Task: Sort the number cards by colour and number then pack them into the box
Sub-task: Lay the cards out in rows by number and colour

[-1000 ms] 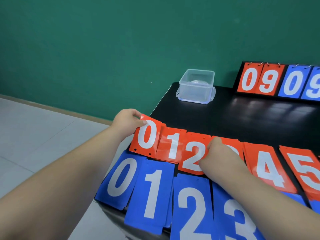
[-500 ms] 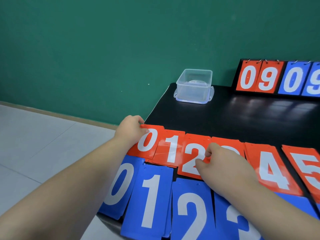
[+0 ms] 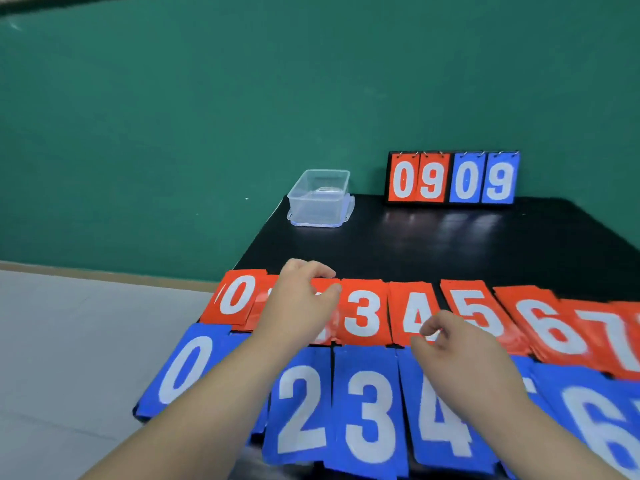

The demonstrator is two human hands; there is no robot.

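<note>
Two rows of number cards lie along the near edge of the black table (image 3: 450, 244). The far row is red, from the red 0 (image 3: 239, 296) past the red 3 (image 3: 363, 313) and red 4 (image 3: 410, 306) rightwards. The near row is blue, with the blue 3 (image 3: 367, 417) in the middle. My left hand (image 3: 304, 299) covers the red 2 card (image 3: 327, 329), fingers curled over its far edge and thumb on its face. Over the red 4's lower edge hovers my right hand (image 3: 453, 348), its fingers loosely curled and holding nothing. The clear plastic box (image 3: 320, 202) stands at the table's far left corner.
A flip scoreboard (image 3: 453, 178) reading 09 in red and 09 in blue stands at the back against the green wall. The table's left edge drops to a grey tiled floor (image 3: 69, 341). Bare black tabletop lies between the card rows and the box.
My left hand let go of the red 0 and moved right onto the red 2. My right hand moved right from the red 2 and 3 to the red 4. The view swung right.
</note>
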